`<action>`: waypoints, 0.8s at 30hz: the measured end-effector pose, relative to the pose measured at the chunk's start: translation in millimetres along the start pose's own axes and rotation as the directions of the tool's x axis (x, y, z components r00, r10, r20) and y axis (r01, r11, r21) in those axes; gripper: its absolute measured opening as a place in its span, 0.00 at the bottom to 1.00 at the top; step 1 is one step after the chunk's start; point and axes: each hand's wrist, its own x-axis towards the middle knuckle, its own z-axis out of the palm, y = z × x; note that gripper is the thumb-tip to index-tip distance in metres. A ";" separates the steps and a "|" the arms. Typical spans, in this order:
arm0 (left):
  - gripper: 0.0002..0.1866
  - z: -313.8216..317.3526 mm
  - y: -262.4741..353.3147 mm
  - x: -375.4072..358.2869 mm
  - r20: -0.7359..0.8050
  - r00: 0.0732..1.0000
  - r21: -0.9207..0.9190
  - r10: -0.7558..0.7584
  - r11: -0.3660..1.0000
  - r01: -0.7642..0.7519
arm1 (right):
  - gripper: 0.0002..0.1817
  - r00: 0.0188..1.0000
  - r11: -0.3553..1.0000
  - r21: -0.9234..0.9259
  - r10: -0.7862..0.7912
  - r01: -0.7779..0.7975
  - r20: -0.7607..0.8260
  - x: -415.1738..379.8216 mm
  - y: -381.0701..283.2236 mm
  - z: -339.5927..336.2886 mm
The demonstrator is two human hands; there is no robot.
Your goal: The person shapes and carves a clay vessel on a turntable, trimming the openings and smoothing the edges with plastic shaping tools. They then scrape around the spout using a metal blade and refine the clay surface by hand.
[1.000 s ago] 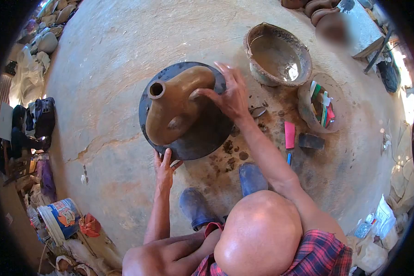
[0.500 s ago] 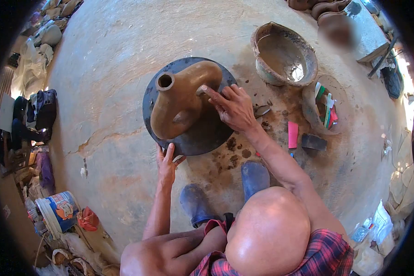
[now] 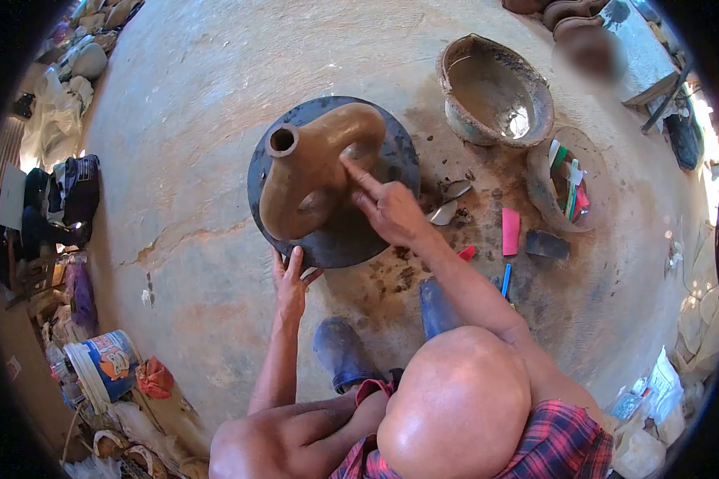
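Observation:
A wet brown clay vessel [image 3: 287, 188], curved in loops with a round open spout, stands on a dark round turntable [image 3: 327, 255]. My left hand [image 3: 290, 283] is at the turntable's near rim, its thumb and fingers gripping the edge. My right hand [image 3: 395, 211] reaches from the right, its index finger stretched out and touching the vessel's side by a hollow. The middle finger is partly extended below it, apart from the index finger. Nothing shows in this hand. The other fingers of my right hand are partly hidden.
Right of the turntable stand a basin [image 3: 495, 96] of murky water and a bowl [image 3: 551, 199] of tools. A pink strip [image 3: 510, 231], a dark block [image 3: 547, 245], a blue stick [image 3: 506, 280] and a metal scraper [image 3: 457, 190] lie on the floor. A bucket [image 3: 108, 363] stands lower left.
My right hand has moved down and left along the vessel, its index finger now lower on the clay. My left hand stays at the turntable's rim.

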 end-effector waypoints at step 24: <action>0.32 11.1 -10.6 -10.5 0.059 0.997 -0.014 0.043 0.999 -0.043 | 0.48 0.892 0.841 0.518 -0.103 -0.158 0.440 -21.8 -55.2 23.9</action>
